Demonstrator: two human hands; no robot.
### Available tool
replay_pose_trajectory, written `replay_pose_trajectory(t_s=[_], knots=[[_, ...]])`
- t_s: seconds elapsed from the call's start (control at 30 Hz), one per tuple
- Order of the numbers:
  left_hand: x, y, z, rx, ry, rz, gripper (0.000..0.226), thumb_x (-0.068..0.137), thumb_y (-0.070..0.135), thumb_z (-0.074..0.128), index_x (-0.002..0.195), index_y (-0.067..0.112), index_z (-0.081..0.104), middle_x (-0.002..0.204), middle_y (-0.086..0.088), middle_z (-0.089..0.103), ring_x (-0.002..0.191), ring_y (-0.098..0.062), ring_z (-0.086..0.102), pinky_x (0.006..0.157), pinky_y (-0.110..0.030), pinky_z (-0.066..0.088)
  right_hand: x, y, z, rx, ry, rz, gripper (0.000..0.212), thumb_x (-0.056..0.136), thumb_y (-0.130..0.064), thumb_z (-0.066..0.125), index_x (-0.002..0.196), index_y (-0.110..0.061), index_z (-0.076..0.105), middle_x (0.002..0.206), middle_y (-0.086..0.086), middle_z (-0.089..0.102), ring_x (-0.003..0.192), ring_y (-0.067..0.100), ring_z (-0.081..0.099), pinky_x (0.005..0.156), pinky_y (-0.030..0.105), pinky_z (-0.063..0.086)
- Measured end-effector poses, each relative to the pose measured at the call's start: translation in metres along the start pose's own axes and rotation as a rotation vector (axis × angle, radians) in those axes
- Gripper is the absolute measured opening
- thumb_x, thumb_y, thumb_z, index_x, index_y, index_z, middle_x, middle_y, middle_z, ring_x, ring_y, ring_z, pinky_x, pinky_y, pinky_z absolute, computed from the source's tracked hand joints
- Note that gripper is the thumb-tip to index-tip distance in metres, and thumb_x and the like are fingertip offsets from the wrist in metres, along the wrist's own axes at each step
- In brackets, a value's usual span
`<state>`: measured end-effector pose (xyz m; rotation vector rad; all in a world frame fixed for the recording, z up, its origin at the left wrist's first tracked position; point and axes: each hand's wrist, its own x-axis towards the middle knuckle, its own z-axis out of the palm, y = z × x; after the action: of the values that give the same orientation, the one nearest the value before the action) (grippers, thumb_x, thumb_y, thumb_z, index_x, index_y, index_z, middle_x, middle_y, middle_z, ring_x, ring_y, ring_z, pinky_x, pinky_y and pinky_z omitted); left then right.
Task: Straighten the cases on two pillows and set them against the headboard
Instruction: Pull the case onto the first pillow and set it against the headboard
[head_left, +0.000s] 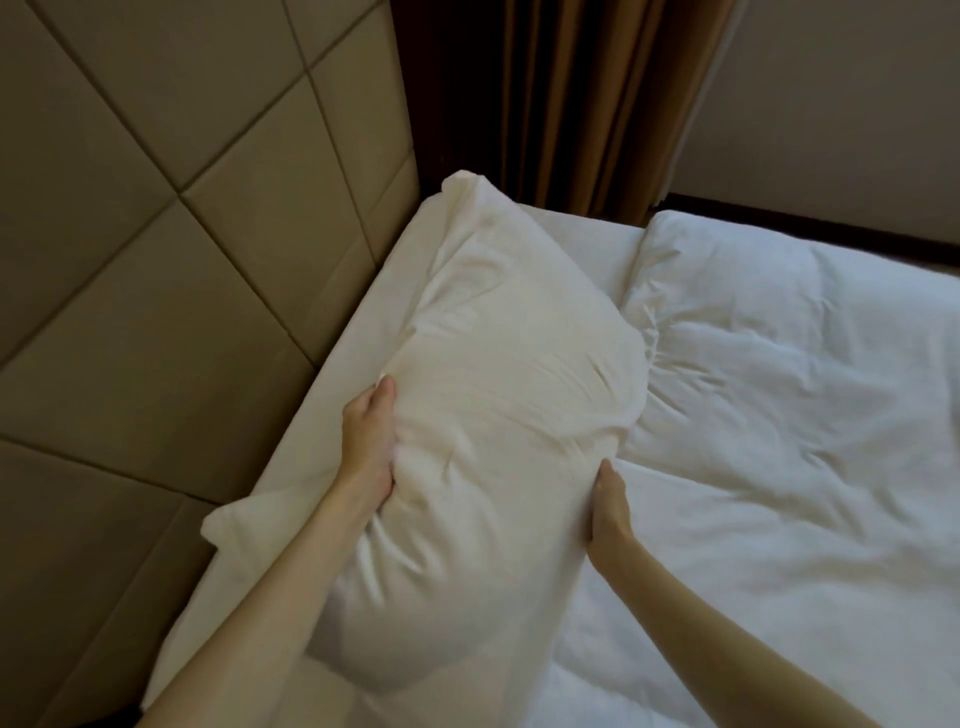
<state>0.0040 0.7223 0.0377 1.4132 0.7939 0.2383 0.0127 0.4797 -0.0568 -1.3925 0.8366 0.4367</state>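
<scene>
A white pillow (498, 374) in a creased case lies on the bed near the padded beige headboard (156, 260), its far corner pointing toward the curtain. My left hand (370, 441) grips the pillow's headboard-side edge, thumb on top and fingers tucked under. My right hand (610, 512) holds the opposite edge, fingers pressed into the fabric. I can make out only this one pillow; a loose flap of case or sheet (234, 525) sticks out below my left forearm.
A rumpled white duvet (779, 415) covers the bed to the right. A strip of white sheet (332, 374) runs between pillow and headboard. Brown curtains (571, 104) hang beyond the bed's far corner, with a pale wall (841, 104) to their right.
</scene>
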Motion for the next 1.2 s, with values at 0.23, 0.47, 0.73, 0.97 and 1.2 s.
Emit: replay_pose_trajectory(t_s=[0.23,0.47,0.73,0.97,1.2], knots=[[-0.073,0.069,0.049,-0.152,-0.175,0.114,0.027,0.093,0.032,0.053,0.083,0.011,0.066,0.085,0.002,0.074,0.082,-0.013,0.071,0.074,-0.026,0.057,-0.041,-0.021,-0.021,0.097,-0.083,-0.091,0.059,0.094,-0.054,0.033,0.148,-0.028,0.033,0.154,-0.002,0.037,0.139,0.022,0.034,0.118,0.047,0.023],[-0.138,0.117,0.055,-0.191,-0.266,0.199,0.028,0.091,0.036,0.054,0.076,0.025,0.075,0.092,0.002,0.077,0.091,-0.016,0.072,0.078,-0.032,0.056,-0.080,-0.058,-0.040,0.207,-0.144,-0.304,0.061,0.095,-0.057,0.029,0.150,-0.030,0.026,0.156,-0.003,0.032,0.141,0.019,0.033,0.119,0.045,0.025],[-0.225,0.137,0.051,-0.267,-0.302,0.286,0.027,0.090,0.034,0.057,0.070,0.022,0.071,0.090,-0.002,0.073,0.088,-0.020,0.070,0.085,-0.038,0.056,-0.101,-0.077,-0.079,0.315,-0.119,-0.191,0.058,0.093,-0.049,0.039,0.142,-0.018,0.045,0.140,0.009,0.053,0.126,0.030,0.051,0.107,0.045,0.042],[-0.283,0.142,0.039,-0.295,-0.270,0.375,0.034,0.093,0.030,0.056,0.063,0.026,0.073,0.079,0.008,0.075,0.078,-0.009,0.071,0.071,-0.026,0.058,-0.123,-0.037,-0.111,0.384,-0.328,-0.035,0.064,0.087,-0.067,0.036,0.118,-0.017,0.060,0.103,0.007,0.069,0.098,0.028,0.063,0.086,0.044,0.053],[-0.314,0.143,0.029,-0.268,-0.234,0.407,0.022,0.094,0.029,0.055,0.091,0.015,0.072,0.091,0.002,0.077,0.088,-0.014,0.073,0.072,-0.025,0.058,-0.143,-0.016,-0.114,0.466,-0.482,0.019,0.061,0.085,-0.065,0.043,0.118,-0.019,0.065,0.106,0.008,0.074,0.105,0.031,0.065,0.091,0.046,0.053]])
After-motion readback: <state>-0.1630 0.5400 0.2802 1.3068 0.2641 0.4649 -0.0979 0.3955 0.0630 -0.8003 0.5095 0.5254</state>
